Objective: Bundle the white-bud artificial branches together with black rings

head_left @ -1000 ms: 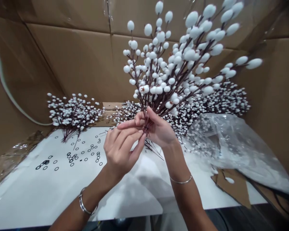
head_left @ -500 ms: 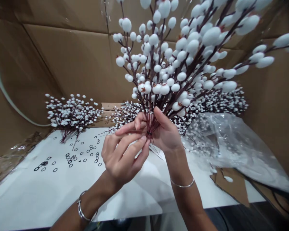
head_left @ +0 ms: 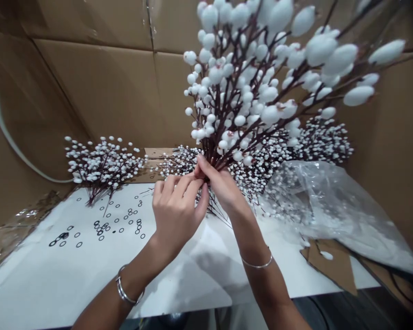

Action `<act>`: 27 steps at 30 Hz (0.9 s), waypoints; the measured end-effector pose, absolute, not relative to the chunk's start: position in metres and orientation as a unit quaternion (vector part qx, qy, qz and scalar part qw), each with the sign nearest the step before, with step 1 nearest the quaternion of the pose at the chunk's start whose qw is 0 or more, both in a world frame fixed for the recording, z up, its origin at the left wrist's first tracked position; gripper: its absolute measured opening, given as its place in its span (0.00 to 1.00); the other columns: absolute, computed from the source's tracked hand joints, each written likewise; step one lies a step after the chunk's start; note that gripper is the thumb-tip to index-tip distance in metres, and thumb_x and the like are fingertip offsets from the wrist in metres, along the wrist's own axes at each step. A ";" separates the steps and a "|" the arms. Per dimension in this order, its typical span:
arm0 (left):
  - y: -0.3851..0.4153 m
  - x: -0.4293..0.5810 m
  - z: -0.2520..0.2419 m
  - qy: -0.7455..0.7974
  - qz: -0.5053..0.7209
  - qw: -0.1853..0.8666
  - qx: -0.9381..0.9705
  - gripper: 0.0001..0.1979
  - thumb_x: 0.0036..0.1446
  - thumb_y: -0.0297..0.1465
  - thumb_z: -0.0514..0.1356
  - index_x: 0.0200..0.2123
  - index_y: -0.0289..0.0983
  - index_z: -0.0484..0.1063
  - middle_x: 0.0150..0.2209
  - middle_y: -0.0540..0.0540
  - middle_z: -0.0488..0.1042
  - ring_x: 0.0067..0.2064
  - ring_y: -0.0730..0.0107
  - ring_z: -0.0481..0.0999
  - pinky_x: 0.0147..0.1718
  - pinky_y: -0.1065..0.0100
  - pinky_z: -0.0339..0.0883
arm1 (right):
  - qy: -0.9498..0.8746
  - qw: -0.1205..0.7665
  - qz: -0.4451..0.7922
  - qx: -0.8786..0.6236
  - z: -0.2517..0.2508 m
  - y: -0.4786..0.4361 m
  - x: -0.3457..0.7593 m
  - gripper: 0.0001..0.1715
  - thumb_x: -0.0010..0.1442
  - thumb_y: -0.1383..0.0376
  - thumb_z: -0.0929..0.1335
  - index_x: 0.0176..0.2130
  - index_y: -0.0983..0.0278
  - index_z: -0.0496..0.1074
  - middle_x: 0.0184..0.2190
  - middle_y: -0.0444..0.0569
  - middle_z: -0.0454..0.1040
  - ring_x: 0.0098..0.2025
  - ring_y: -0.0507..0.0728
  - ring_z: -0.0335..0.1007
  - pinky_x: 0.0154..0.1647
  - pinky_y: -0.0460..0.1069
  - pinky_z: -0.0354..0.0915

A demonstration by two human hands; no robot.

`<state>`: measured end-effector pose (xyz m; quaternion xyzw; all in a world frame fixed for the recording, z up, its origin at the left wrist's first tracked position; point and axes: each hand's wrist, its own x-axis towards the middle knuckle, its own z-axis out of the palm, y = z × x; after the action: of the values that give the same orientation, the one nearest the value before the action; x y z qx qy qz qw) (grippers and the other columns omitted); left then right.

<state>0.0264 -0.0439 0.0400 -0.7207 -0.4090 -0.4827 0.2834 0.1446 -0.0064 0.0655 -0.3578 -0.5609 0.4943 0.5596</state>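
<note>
My right hand (head_left: 220, 188) grips a large bunch of artificial white berry stems (head_left: 244, 87) low down, where the dark stems (head_left: 211, 206) gather. My left hand (head_left: 175, 213) is pressed against the same spot, its fingertips pinching the stems from the left. The fingers of both hands hide the gathered point, so any binding there is out of sight. Loose stem ends poke out below my hands. Small black rubber rings (head_left: 117, 224) lie scattered on the white table (head_left: 55, 279) to the left of my left wrist. I wear a metal bangle on each wrist.
Another white berry bunch (head_left: 103, 167) lies at the back left, and more berry stems (head_left: 320, 144) pile up behind my hands. A clear plastic bag (head_left: 333, 211) sits at the right, beside a cardboard scrap (head_left: 330, 268). Cardboard walls surround the table.
The bunch has tilted and moved slightly right and closer to the camera. My fingers have closed in around the stems, covering the black band seen earlier at the gathered point.
</note>
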 end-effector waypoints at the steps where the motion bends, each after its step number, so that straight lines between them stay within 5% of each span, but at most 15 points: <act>1: -0.042 0.027 0.040 -0.409 -0.477 0.284 -0.724 0.05 0.55 0.28 0.64 0.36 0.37 0.75 0.36 0.46 0.82 0.36 0.59 0.73 0.34 0.59 0.59 | -0.562 0.556 0.485 -0.373 0.064 -0.004 0.144 0.23 0.61 0.49 0.68 0.26 0.64 0.68 0.25 0.43 0.69 0.30 0.51 0.65 0.37 0.49 0.64; 7: -0.034 0.032 0.040 -0.418 -0.441 0.291 -0.739 0.03 0.59 0.28 0.61 0.32 0.36 0.73 0.31 0.45 0.79 0.33 0.60 0.70 0.33 0.59 0.56 | -0.559 0.555 0.463 -0.406 0.057 0.004 0.141 0.24 0.59 0.48 0.68 0.24 0.63 0.66 0.22 0.43 0.67 0.27 0.52 0.62 0.32 0.49 0.61; 16: -0.019 0.032 0.021 -0.451 -0.410 0.211 -0.764 0.06 0.62 0.28 0.58 0.32 0.37 0.73 0.37 0.41 0.80 0.37 0.58 0.71 0.35 0.59 0.56 | -0.524 0.569 0.485 -0.407 0.035 0.029 0.134 0.24 0.54 0.46 0.70 0.27 0.63 0.67 0.24 0.45 0.70 0.29 0.53 0.65 0.33 0.49 0.64; 21: -0.010 0.001 0.005 -0.518 -0.458 -0.046 -0.722 0.07 0.61 0.36 0.60 0.37 0.39 0.73 0.35 0.45 0.78 0.38 0.61 0.71 0.38 0.61 0.62 | -0.535 0.525 0.462 -0.473 0.011 0.050 0.124 0.25 0.59 0.44 0.65 0.29 0.62 0.67 0.20 0.47 0.69 0.24 0.56 0.66 0.28 0.51 0.65; 24: 0.005 -0.023 -0.008 -0.531 -0.479 -0.224 -0.662 0.25 0.52 0.44 0.67 0.49 0.37 0.72 0.47 0.41 0.77 0.46 0.57 0.73 0.44 0.59 0.65 | -0.565 0.540 0.379 -0.496 -0.010 0.053 0.108 0.19 0.61 0.50 0.65 0.37 0.63 0.70 0.31 0.51 0.76 0.34 0.60 0.73 0.39 0.54 0.68; 27: 0.025 -0.047 -0.027 -0.433 -0.444 -0.476 -0.624 0.28 0.48 0.45 0.69 0.49 0.35 0.74 0.51 0.38 0.77 0.52 0.52 0.74 0.49 0.58 0.67 | -0.633 0.499 0.354 -0.473 -0.034 0.046 0.084 0.18 0.61 0.58 0.64 0.48 0.65 0.68 0.41 0.56 0.77 0.43 0.62 0.74 0.46 0.55 0.67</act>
<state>-0.0467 0.0249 -0.0266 -0.6237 -0.4328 -0.4442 -0.4758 0.0839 0.0456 -0.0342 -0.4735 -0.6332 0.3543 0.4993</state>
